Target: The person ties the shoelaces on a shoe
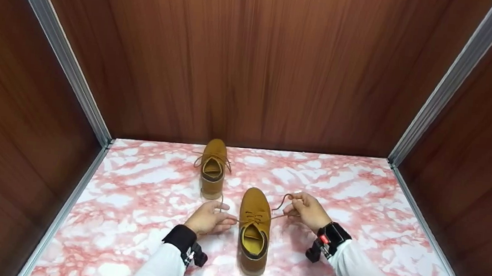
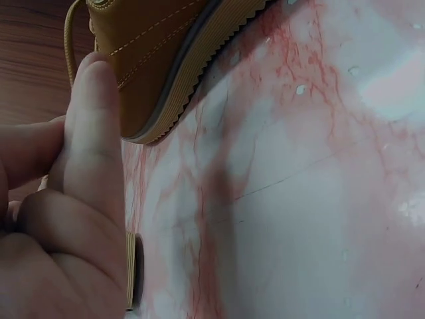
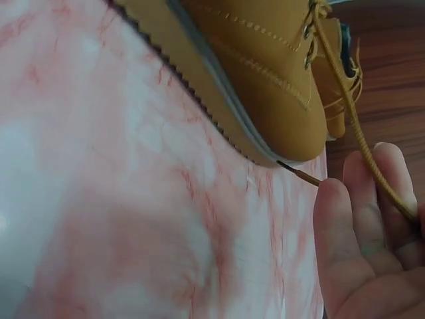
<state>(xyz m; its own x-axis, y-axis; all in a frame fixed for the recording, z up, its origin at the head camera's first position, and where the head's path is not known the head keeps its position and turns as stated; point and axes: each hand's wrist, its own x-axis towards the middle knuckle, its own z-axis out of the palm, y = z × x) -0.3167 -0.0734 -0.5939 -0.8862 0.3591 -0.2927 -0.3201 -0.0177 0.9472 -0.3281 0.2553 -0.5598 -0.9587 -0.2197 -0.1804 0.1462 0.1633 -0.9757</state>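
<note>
A tan lace-up shoe [image 1: 255,203] stands on the marbled surface between my two hands, toe pointing away. Its laces stretch out to both sides. On the left, my hand [image 1: 210,219] pinches one shoelace, whose loose end rises above the fingers. My right hand [image 1: 309,213] pinches the other shoelace [image 1: 284,215] out to the shoe's right, and its tail curls toward the toe. In the right wrist view that shoelace [image 3: 358,129] runs down from the eyelets across the fingers, its dark tip near the sole. The left wrist view shows the shoe's side [image 2: 153,46] beyond the fingertips.
A second tan shoe [image 1: 212,189], its laces tied in a bow, stands farther back to the left, near the back wooden wall [image 1: 253,65]. Wooden panels with metal edge strips [image 1: 62,54] enclose the red-and-white marbled surface [image 1: 126,235] at both sides.
</note>
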